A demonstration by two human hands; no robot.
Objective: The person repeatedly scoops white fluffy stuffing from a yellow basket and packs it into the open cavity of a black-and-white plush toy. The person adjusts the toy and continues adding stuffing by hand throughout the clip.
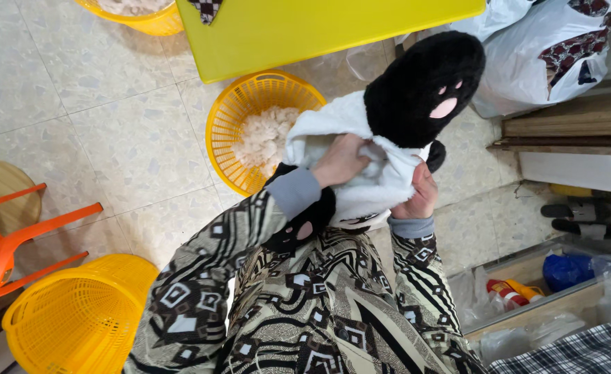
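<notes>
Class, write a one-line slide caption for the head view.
Both hands, left hand and right hand, grip a black-and-white plush toy above a yellow basket of white stuffing.

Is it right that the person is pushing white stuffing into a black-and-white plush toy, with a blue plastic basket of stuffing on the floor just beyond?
Not quite: in the head view the plastic basket holding white stuffing is yellow, not blue. Both hands, left and right, do grip the black-and-white plush toy.

White-and-black plush toy (pixel 388 131) — limp, unstuffed — held above the floor.

Left hand (pixel 340 161) fingers buried in white plush toy (pixel 374 173); yellow tabletop (pixel 305 28), upper basket (pixel 146 17) cut by top edge.
</notes>
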